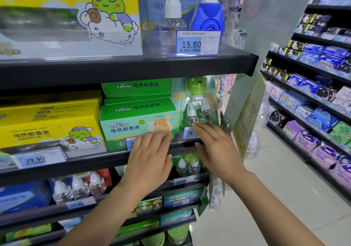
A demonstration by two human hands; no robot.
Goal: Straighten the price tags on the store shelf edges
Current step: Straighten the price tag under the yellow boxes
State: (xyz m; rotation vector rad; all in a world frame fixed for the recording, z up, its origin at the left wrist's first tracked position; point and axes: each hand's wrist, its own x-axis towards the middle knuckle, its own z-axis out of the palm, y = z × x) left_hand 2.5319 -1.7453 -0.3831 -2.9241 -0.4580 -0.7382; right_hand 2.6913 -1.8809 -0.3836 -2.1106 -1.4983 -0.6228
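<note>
Both hands, left hand (152, 149) and right hand (212, 143), lay flat-fingered, grasping nothing, over two price tags (190, 132); a careless shove risked toppling the blister pack (197, 101).

Mid frame: left hand (152, 151) flat over price tag (130, 143) on middle shelf edge (85, 165), w/ green box (136, 120) behind. Right hand (214, 147), fingers straight, touches the next tag (190, 133). Upper mid: 15.80 tag (198, 41). Lower left: 29.90 tag (38, 158).
</note>
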